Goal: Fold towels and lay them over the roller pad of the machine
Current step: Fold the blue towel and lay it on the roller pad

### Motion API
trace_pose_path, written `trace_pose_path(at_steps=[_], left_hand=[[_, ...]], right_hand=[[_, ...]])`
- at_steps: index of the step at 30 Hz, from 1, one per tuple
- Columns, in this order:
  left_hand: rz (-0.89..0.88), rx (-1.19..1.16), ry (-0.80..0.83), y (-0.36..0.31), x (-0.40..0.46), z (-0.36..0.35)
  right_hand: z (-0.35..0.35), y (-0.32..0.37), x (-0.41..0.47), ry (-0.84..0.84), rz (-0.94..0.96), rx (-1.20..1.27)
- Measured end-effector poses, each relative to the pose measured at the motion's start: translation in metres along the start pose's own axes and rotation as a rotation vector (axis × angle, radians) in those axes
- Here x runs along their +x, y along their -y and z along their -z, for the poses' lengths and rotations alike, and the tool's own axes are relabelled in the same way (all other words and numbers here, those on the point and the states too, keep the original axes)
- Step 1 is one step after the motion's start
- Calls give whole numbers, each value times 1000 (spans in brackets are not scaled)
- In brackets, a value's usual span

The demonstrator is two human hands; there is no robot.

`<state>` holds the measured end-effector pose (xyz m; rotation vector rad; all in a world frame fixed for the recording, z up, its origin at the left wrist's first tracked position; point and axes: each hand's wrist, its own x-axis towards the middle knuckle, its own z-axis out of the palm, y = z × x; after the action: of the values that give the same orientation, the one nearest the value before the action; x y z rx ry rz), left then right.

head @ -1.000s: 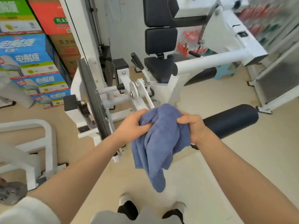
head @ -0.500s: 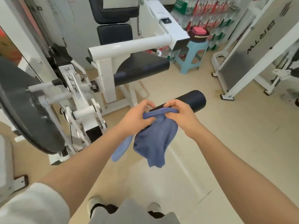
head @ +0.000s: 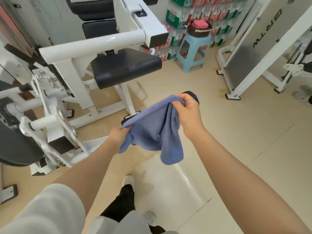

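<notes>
Glossy beige tiled floor [head: 236, 132], soft blue terry towel [head: 152, 130] stretched sagging between left hand [head: 118, 136] and right hand [head: 189, 112], both pinching its top edge, black cylindrical roller pad [head: 194, 96] just behind right grip

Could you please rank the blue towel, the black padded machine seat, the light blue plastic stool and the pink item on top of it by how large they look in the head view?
1. Blue towel, though it is nearest the camera, and the black padded machine seat looks nearly alike.
2. Light blue plastic stool, farther away.
3. Pink item, clearly smallest.

Towel [head: 150, 130] between hands, over roller pad [head: 194, 97]; seat [head: 125, 68] behind; stool [head: 192, 53] behind-right.
</notes>
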<state>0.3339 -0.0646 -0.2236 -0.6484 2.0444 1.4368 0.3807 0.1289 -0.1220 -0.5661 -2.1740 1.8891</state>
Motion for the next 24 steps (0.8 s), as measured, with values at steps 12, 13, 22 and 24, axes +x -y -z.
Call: trace_pose_path(at_steps=[12, 13, 22, 24], left_hand=[[-87, -613, 524, -158, -17, -37], [-176, -464, 613, -166, -17, -37], [-578, 519, 595, -193, 32, -25], [-515, 252, 502, -194, 41, -25]], right_hand=[[7, 20, 81, 102, -99, -57], [1, 24, 90, 139, -95, -72], [-26, 27, 148, 460, -102, -132], [-22, 24, 159, 474, -81, -140]])
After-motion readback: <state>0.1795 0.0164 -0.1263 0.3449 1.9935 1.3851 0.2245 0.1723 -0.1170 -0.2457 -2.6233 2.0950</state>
